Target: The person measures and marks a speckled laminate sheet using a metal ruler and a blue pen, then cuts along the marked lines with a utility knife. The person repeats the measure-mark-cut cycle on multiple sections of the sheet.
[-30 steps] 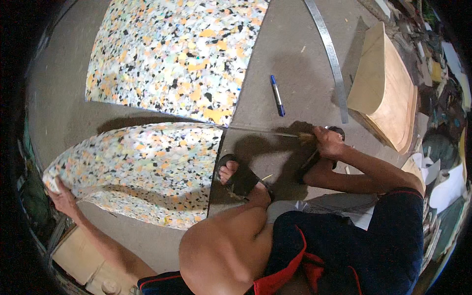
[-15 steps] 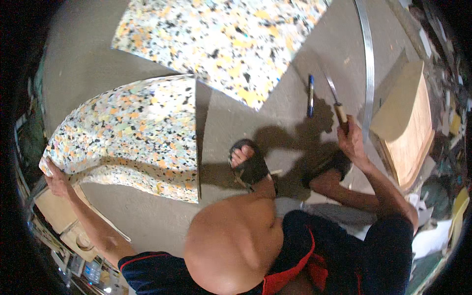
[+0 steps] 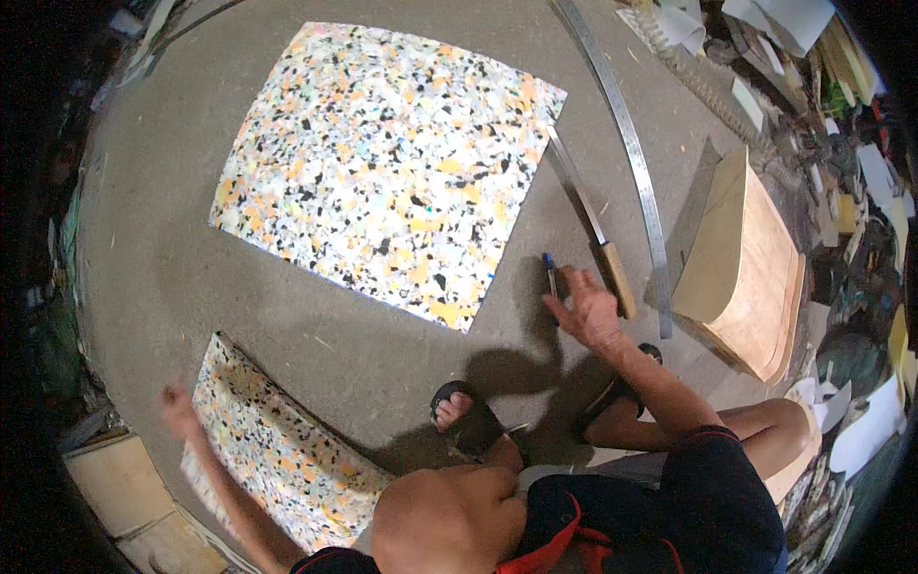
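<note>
- 1 flat, square, multicoloured speckled foam sheet (image 3: pixel 382 172) lies ahead on the grey floor (image 3: pixel 143 239).
- Curved, multicoloured speckled foam piece (image 3: pixel 306 469) is at the left; it bends, perhaps because it is soft.
- Left hand (image 3: pixel 180 409), arm stretched sideways, is blurred beside this piece; its finger state I cannot tell.
- Right hand (image 3: pixel 587 312), forearm reaching forward, has spread fingers near the slim blue-ended pen (image 3: pixel 551 275); contact is unclear.
- Long steel knife with wooden handle (image 3: pixel 614 273) lies beside it, probably for easy reach.

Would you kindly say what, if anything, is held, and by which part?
Nothing, it seems: right hand open beside the pen, left hand blurred, apparently empty.
</note>
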